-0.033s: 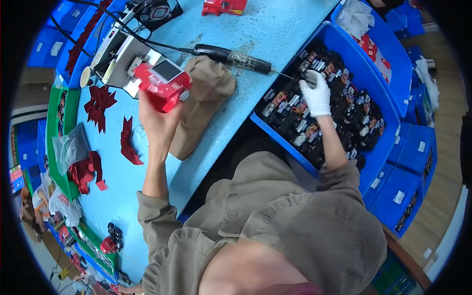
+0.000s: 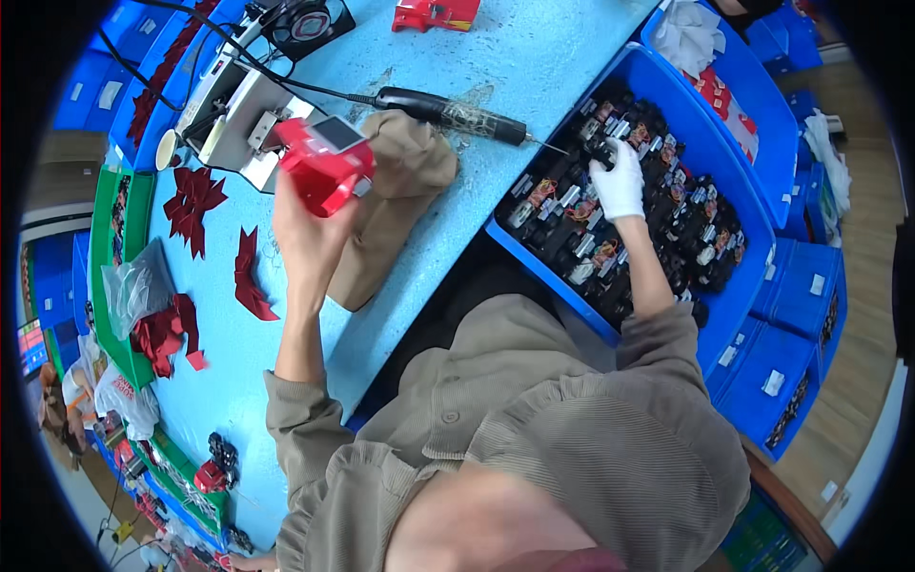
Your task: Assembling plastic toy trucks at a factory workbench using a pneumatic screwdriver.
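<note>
My left hand [image 2: 310, 229], bare, grips a red plastic toy car body [image 2: 329, 160] above the blue table. The body's hollow side faces toward me, and a dark glossy panel shows on its top. My right hand [image 2: 620, 181], in a white glove, is over a blue bin [image 2: 562, 296] of black toy car chassis [image 2: 658, 229] with coloured wires. Its fingers are closed around a dark chassis [image 2: 601, 153] at the bin's left side, partly hidden by the glove. Beside the bin lies a black electric screwdriver [image 2: 453, 112], its bit pointing at the chassis.
A brown cloth cushion [image 2: 405, 162] lies on the table [image 2: 524, 57], next to a white metal fixture [image 2: 248, 133] and a black fan [image 2: 307, 24]. Dark red ribbon-like pieces [image 2: 195, 205] are scattered at left near a green tray [image 2: 105, 257]. Another red car body [image 2: 434, 13] sits at the far edge.
The red car body has turned in my left hand, so its hollow inside shows more. My gloved right hand has shifted slightly to the right among the chassis.
</note>
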Demonstrator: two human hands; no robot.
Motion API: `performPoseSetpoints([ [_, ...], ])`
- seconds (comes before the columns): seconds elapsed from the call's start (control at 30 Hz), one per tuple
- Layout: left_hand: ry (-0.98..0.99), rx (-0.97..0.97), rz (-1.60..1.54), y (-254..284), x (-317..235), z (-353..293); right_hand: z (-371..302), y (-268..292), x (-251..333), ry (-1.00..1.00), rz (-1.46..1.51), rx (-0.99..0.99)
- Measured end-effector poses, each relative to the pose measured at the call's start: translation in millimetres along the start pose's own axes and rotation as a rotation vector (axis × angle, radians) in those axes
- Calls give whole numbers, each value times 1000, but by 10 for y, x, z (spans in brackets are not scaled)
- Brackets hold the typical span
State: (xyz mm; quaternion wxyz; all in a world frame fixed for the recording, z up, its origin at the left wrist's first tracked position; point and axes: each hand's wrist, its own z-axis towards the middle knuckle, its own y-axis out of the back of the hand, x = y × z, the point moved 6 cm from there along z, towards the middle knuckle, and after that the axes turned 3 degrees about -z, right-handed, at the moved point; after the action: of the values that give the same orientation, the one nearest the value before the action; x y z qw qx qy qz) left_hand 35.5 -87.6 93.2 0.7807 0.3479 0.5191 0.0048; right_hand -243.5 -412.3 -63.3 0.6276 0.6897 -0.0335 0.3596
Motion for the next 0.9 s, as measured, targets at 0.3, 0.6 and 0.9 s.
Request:
performPoseSetpoints([
  [0.3,-68,160,498,-181,-26,-181,311,14,-143,79,-567,-161],
  [0.6,-282,-75,413,146,-127,-305,437,366,-291,329,-249,-324],
  [0.9,-269,-55,335,165,-130,-431,889,514,47,334,4,-408],
])
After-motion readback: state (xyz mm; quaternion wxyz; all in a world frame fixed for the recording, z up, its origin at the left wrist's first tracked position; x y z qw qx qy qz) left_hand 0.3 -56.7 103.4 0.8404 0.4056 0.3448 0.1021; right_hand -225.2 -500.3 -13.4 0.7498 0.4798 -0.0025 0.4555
